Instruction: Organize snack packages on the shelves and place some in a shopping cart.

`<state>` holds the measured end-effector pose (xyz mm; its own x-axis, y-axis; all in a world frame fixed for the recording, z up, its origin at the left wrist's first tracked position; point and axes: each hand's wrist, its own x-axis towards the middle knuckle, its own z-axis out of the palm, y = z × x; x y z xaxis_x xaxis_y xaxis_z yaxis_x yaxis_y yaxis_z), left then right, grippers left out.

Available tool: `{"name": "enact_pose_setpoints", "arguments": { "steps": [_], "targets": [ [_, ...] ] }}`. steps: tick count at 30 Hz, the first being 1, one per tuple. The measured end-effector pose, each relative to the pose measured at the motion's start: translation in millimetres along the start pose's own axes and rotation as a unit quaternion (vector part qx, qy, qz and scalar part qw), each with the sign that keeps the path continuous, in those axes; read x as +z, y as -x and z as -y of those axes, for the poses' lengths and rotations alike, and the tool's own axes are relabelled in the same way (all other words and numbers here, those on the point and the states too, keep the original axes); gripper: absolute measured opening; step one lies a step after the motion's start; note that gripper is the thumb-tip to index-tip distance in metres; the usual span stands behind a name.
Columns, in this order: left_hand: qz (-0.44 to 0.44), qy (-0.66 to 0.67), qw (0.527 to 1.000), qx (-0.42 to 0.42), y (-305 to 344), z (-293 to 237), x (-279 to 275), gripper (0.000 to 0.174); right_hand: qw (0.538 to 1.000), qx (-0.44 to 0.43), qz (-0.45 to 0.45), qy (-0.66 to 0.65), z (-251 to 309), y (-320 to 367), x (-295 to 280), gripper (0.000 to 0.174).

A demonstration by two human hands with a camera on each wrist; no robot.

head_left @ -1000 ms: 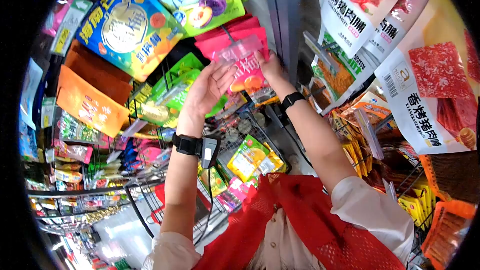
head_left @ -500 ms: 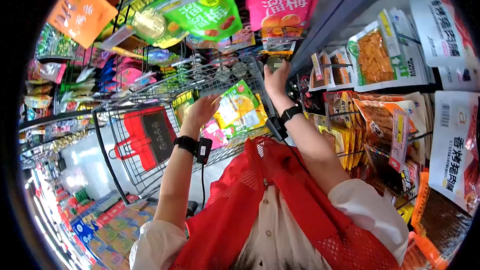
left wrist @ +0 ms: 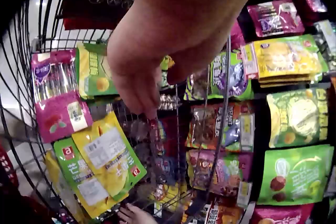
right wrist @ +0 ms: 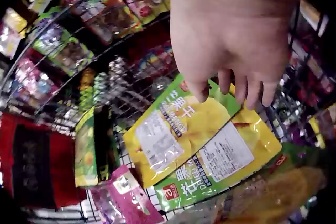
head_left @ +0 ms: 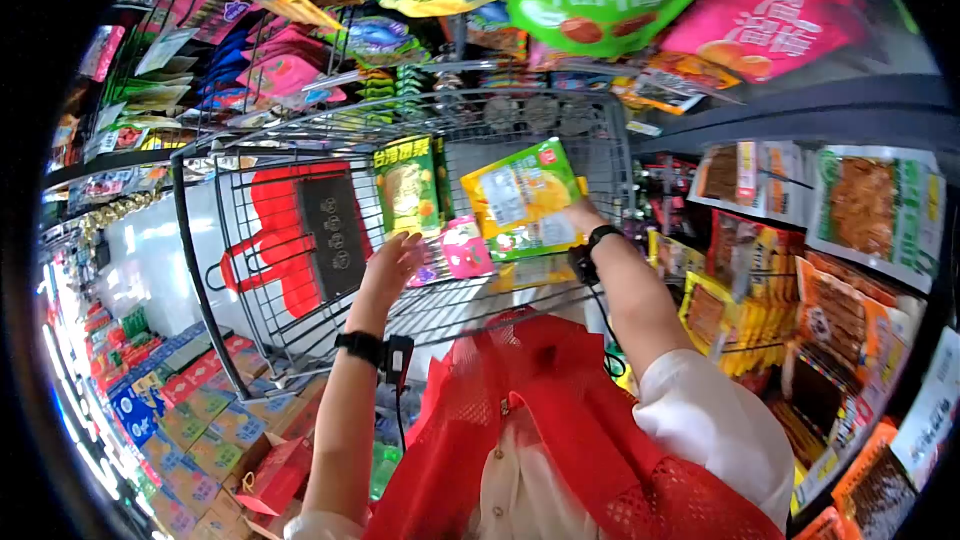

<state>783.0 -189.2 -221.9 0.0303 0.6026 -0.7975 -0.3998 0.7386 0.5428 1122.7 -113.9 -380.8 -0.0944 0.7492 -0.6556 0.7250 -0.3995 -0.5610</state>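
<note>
My right hand [head_left: 583, 218] reaches into the shopping cart [head_left: 190, 230], over the right edge of a yellow-and-green dried mango pouch [head_left: 515, 190]. In the right wrist view its extended fingers [right wrist: 252, 90] overlap that pouch and a second mango pouch [right wrist: 226, 153] under it. A purple-pink pouch [right wrist: 126, 198] and a green-and-yellow pouch [head_left: 408, 190] lie to their left. My left hand [head_left: 390, 270] hovers over the near side of the cart with relaxed fingers, holding nothing; the left wrist view shows its fingers [left wrist: 139, 95] hanging downward.
At the cart's left end is a red bag [head_left: 275, 240] with a black panel. Hanging snack pouches [head_left: 600, 0] line the rack beyond the cart, and meat snack packs [head_left: 855, 200] hang on the right. Stacked boxes [head_left: 215, 440] stand at lower left.
Both hands have come down from the hanging pink plum pouch, which they touched one second ago, to the cart. The view has tilted down, and my right hand has reached the mango pouches.
</note>
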Motion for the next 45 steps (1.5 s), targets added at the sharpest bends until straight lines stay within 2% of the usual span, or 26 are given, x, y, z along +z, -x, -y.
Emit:
{"name": "enact_pose_setpoints", "arguments": {
  "steps": [1, 3, 5, 7, 8, 9, 11, 15, 17, 19, 20, 21, 22, 23, 25, 26, 27, 29, 31, 33, 35, 36, 37, 40, 42, 45],
  "targets": [
    [0.011, -0.066, 0.997, 0.045, 4, 0, -23, 0.030, 0.999, 0.026, 0.005, -0.028, -24, -28, 24, 0.037],
    [-0.078, 0.124, 0.989, 0.000, 21, -9, -39, 0.024, 0.971, 0.158, 0.004, -0.180, -41, -54, 17, 0.038],
    [-0.115, 0.125, 0.985, -0.024, 21, 1, -76, 0.022, 0.954, 0.267, -0.082, -0.111, -23, -51, 24, 0.037],
    [-0.143, 0.152, 0.978, -0.025, 20, 20, -107, 0.026, 0.953, 0.268, -0.064, -0.126, -22, -42, 37, 0.041],
    [-0.167, 0.178, 0.970, -0.016, 20, 29, -122, 0.030, 0.978, 0.096, 0.163, 0.084, -80, -76, 58, 0.051],
    [-0.168, 0.182, 0.968, -0.022, 16, 37, -133, 0.030, 0.942, 0.116, 0.259, 0.181, -49, -63, 38, 0.063],
    [-0.161, 0.240, 0.957, -0.024, 16, 50, -149, 0.031, 0.899, 0.038, 0.274, 0.340, -46, -31, 46, 0.071],
    [-0.168, 0.206, 0.964, -0.020, 25, 30, -120, 0.032, 0.875, 0.126, 0.354, 0.304, 49, 26, 10, 0.079],
    [-0.152, 0.225, 0.962, -0.029, 21, 41, -141, 0.035, 0.775, 0.233, 0.484, 0.333, 62, 32, 16, 0.089],
    [0.085, 0.594, 0.798, -0.059, 3, 54, -164, 0.036, 0.777, 0.200, 0.507, 0.315, 52, 29, 33, 0.088],
    [0.088, 0.595, 0.797, -0.055, 2, 52, -163, 0.036, 0.743, 0.195, 0.543, 0.339, 55, 28, 41, 0.081],
    [-0.001, 0.404, 0.914, -0.030, 12, 27, -132, 0.036, 0.707, 0.189, 0.578, 0.362, 55, 27, 48, 0.075],
    [-0.094, 0.191, 0.977, -0.003, 21, 10, -111, 0.036, 0.725, 0.175, 0.562, 0.357, 45, 24, 56, 0.064],
    [-0.094, 0.192, 0.977, 0.001, 26, 3, -103, 0.036, 0.725, 0.174, 0.560, 0.360, 59, 31, 51, 0.064],
    [-0.076, 0.177, 0.981, 0.029, 27, -12, -95, 0.027, 0.658, -0.010, 0.547, 0.517, 100, 51, 34, 0.044],
    [-0.070, 0.167, 0.983, 0.033, 28, -10, -100, 0.027, 0.674, -0.158, 0.437, 0.575, 58, 59, 48, 0.031],
    [-0.062, 0.158, 0.985, 0.039, 28, -6, -105, 0.027, 0.736, -0.145, 0.358, 0.556, 37, 61, 52, 0.027],
    [-0.082, 0.115, 0.989, 0.045, 34, -4, -106, 0.027, 0.779, -0.144, 0.295, 0.533, 26, 56, 57, 0.025],
    [-0.086, -0.059, 0.993, 0.063, 37, -7, -103, 0.027, 0.865, -0.118, 0.186, 0.451, 54, 56, 48, 0.022],
    [-0.110, -0.105, 0.985, 0.084, 48, -18, -88, 0.022, 0.830, -0.172, 0.148, 0.509, 94, 69, 30, 0.019],
    [-0.055, -0.253, 0.947, 0.192, 51, -18, -85, 0.020, 0.839, -0.222, 0.085, 0.489, 126, 77, 26, 0.017],
    [-0.050, -0.410, 0.880, 0.234, 64, -28, -74, 0.028, 0.843, -0.269, 0.036, 0.465, 145, 83, 26, 0.015],
    [-0.077, -0.592, 0.738, 0.314, 89, -33, -49, 0.039, 0.814, -0.340, -0.022, 0.470, 182, 117, 27, 0.012],
    [-0.063, -0.659, 0.626, 0.412, 116, -52, -22, 0.058, 0.779, -0.486, -0.104, 0.383, 232, 183, 15, 0.006],
    [-0.048, -0.701, 0.555, 0.446, 140, -61, -1, 0.066, 0.743, -0.490, -0.089, 0.446, 246, 200, 8, 0.007],
    [-0.048, -0.705, 0.489, 0.511, 166, -66, 17, 0.058, 0.707, -0.571, -0.143, 0.391, 285, 268, -26, 0.003]
  ]
}}
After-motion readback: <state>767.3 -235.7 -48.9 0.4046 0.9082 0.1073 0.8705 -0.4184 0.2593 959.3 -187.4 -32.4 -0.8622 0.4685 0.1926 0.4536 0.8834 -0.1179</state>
